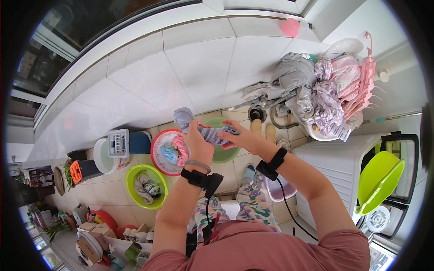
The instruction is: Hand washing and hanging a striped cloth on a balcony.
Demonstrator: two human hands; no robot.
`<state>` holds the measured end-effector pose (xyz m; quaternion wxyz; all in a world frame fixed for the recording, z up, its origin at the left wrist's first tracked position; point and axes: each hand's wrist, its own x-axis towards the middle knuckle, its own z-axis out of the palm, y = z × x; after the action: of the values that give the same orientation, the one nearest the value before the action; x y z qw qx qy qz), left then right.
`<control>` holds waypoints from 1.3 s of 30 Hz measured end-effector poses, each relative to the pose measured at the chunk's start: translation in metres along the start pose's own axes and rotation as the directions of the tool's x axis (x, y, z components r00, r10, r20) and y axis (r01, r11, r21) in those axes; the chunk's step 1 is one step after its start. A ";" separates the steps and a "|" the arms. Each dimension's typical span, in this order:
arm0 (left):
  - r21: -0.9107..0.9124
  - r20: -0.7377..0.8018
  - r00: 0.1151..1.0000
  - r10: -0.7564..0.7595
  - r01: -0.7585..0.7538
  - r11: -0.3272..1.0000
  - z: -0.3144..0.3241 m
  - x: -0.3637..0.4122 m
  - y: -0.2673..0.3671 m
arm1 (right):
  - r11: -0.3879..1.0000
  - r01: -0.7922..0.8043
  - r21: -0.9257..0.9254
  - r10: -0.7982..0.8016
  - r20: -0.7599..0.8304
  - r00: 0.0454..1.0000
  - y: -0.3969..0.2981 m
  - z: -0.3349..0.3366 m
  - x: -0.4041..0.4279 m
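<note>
A grey-blue wet-looking cloth [212, 133], twisted into a rope, stretches between my two hands. My left hand [199, 144] grips it near the middle, and a thick rolled end sticks out beyond that hand at the upper left. Around the opposite end my right hand [240, 138] is closed. Below the cloth a green basin [225, 155] of what looks like water stands on the floor, partly hidden by my hands. Just left of it, a white basin with a red rim [156, 161] holds a pink twisted cloth [180, 149] and a light blue one [169, 154].
A lime basin [130, 193] holds grey and patterned cloths [145, 188]. Buckets [101, 159] line the wall at left. Crumpled laundry [295, 73] and a pink clip hanger [362, 88] cover a white sink [318, 135]. A purple basin [279, 189] sits beside my leg, near a white washing machine [325, 159].
</note>
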<state>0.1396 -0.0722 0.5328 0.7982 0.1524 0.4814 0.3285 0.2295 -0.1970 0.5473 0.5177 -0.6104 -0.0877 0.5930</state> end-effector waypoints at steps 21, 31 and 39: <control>-0.159 0.019 0.948 -0.318 0.317 0.935 -0.008 0.002 0.001 | -0.446 0.267 -0.854 -0.832 0.506 0.228 0.030 0.000 -0.031; -0.179 0.039 0.912 -0.408 0.408 0.895 0.003 -0.027 0.006 | -0.574 0.231 -0.786 -0.781 0.610 0.133 -0.015 -0.016 -0.010; -0.186 -0.059 0.915 -0.399 0.382 0.905 0.007 -0.040 0.012 | -0.625 0.208 -0.752 -0.747 0.654 0.121 -0.044 -0.007 -0.018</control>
<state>0.1284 -0.0903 0.5697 0.8340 -0.0318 0.5097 0.2088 0.2530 -0.1937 0.5894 0.1940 -0.6342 -0.6921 -0.2849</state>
